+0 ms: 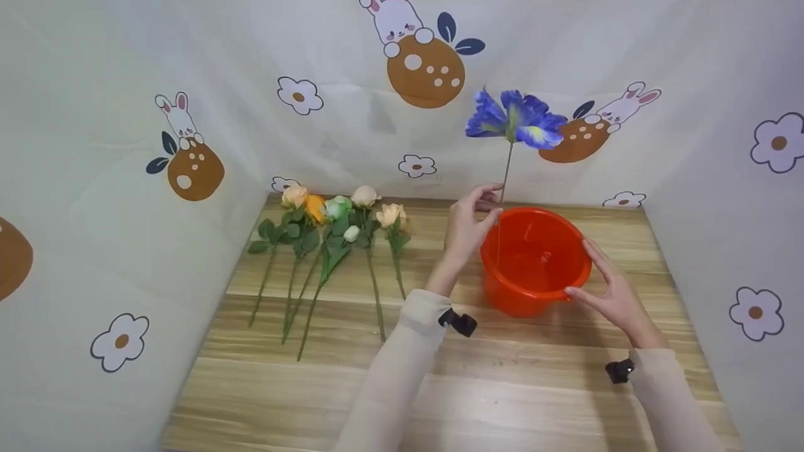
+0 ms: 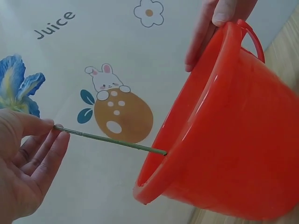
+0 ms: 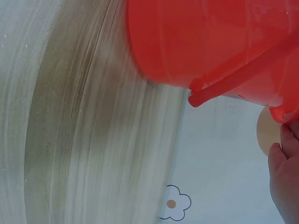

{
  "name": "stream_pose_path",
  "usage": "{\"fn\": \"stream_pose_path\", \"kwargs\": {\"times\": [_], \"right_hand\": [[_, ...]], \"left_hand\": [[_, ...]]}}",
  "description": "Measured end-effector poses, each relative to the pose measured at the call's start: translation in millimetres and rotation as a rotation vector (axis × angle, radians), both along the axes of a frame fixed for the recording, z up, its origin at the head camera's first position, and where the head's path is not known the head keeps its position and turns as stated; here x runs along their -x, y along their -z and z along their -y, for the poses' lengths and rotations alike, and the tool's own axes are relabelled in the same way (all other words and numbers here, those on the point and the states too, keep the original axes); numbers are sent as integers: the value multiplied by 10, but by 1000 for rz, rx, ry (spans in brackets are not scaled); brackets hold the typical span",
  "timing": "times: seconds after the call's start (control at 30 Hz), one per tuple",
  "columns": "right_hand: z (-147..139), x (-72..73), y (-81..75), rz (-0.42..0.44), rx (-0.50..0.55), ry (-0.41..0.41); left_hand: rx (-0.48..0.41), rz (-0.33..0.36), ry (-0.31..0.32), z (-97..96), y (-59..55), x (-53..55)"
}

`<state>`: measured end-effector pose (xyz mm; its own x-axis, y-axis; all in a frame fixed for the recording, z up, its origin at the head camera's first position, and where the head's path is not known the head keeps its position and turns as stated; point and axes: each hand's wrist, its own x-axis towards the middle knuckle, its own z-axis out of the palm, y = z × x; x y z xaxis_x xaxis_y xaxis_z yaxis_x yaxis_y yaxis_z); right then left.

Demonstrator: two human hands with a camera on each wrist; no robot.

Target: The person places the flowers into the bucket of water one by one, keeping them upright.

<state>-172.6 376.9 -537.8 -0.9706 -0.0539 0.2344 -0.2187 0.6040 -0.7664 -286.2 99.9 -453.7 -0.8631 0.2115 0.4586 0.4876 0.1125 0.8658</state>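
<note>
My left hand (image 1: 468, 226) pinches the thin green stem of a blue artificial iris (image 1: 515, 119) between thumb and fingers. The blossom stands up above the hand, and the stem (image 2: 112, 140) runs down past the rim into the mouth of a red plastic bucket (image 1: 521, 301). On the bucket's right side my right hand (image 1: 619, 301) holds the rim, its thumb at the front and its fingers farther back. In the right wrist view, the bucket's handle (image 3: 247, 70) hangs down along the outer wall, and only some fingers (image 3: 287, 149) show at the edge.
Left of the bucket, several artificial flowers lie on the wooden table (image 1: 264, 389), among them an orange rose (image 1: 315, 208), a green bloom (image 1: 338, 208) and a peach rose (image 1: 392, 215). A printed cloth (image 1: 352, 135) with rabbits and flowers rises behind and at both sides.
</note>
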Motion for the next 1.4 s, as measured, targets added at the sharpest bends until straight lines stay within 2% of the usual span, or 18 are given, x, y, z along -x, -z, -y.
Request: {"fn": "stream_pose_path", "kwargs": {"times": [0.17, 0.37, 0.67, 0.97, 1.23, 1.4], "right_hand": [[30, -29, 7, 17, 15, 28], [70, -100, 34, -57, -4, 91], [193, -170, 71, -115, -17, 194], [285, -218, 129, -244, -22, 215], [291, -236, 164, -229, 20, 225], [298, -232, 168, -193, 37, 232]], "left_hand": [[7, 22, 6, -137, 53, 16], [62, 56, 1, -297, 124, 33], [167, 95, 5, -529, 205, 81], [195, 192, 73, -729, 264, 60], [321, 277, 66, -908, 326, 80], [458, 290, 18, -996, 345, 103]]}}
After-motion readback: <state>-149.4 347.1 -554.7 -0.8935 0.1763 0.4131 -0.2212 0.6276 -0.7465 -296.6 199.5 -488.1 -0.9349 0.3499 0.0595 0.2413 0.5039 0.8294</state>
